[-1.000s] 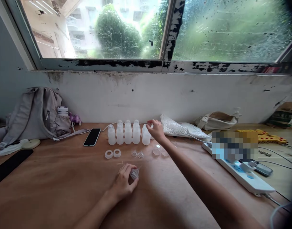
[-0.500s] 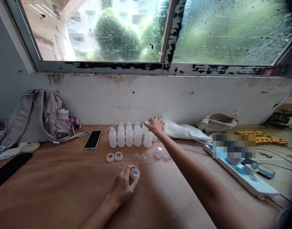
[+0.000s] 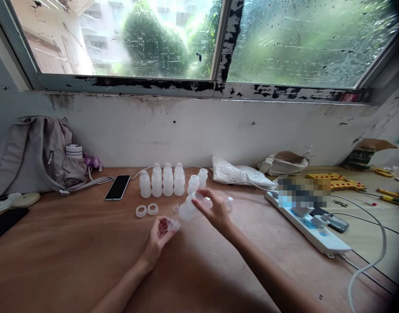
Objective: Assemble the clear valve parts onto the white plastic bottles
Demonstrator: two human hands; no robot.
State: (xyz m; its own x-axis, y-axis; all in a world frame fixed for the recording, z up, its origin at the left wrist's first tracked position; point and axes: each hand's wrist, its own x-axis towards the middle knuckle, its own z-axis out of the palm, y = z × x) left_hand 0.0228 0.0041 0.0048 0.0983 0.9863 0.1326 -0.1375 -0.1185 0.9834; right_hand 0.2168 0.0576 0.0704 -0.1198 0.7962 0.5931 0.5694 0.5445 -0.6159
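My right hand (image 3: 214,208) grips a frosted baby bottle (image 3: 187,209) by its neck, tilted above the table with its base toward the left. Just left of it, my left hand (image 3: 158,239) pinches a clear nipple fitted in a ring (image 3: 173,224); the fingers hide part of it. Two white screw rings (image 3: 146,210) lie flat beyond my left hand. A loose clear nipple (image 3: 175,209) lies near the held bottle, partly covered. Round clear caps (image 3: 229,203) sit behind my right hand. Further back stand several closed bottles (image 3: 162,184) and two open bottles (image 3: 197,180).
A phone (image 3: 118,188) lies left of the bottles, near a grey backpack (image 3: 39,156). A white padded bag (image 3: 240,172) rests against the wall. At right, a power strip (image 3: 317,230) with plugs and cables crosses the wooden table (image 3: 72,243).
My right hand has taken a bottle from the back row and brought it toward me. My left hand has turned the nipple and ring onto its side. The view has shifted slightly.
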